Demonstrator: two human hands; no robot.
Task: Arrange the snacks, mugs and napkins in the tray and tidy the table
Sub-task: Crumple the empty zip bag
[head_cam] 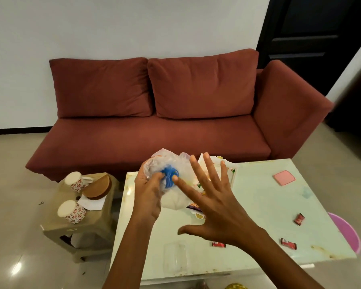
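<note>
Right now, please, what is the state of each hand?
Left hand: closed, gripping the clear plastic bag beside its blue tie.
Right hand: open, fingers spread, holding nothing.

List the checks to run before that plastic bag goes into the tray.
1. Left hand grips the plastic bag: ok.
2. Blue band closes the bag: cannot tell.
3. Right hand free, fingers spread: ok.
4. Room in the tray under the bag: cannot tell, hands hide it.
5. Mugs in tray: not ok, both on the stool.
6. Red snack packets gathered: not ok, three loose on the table.
</note>
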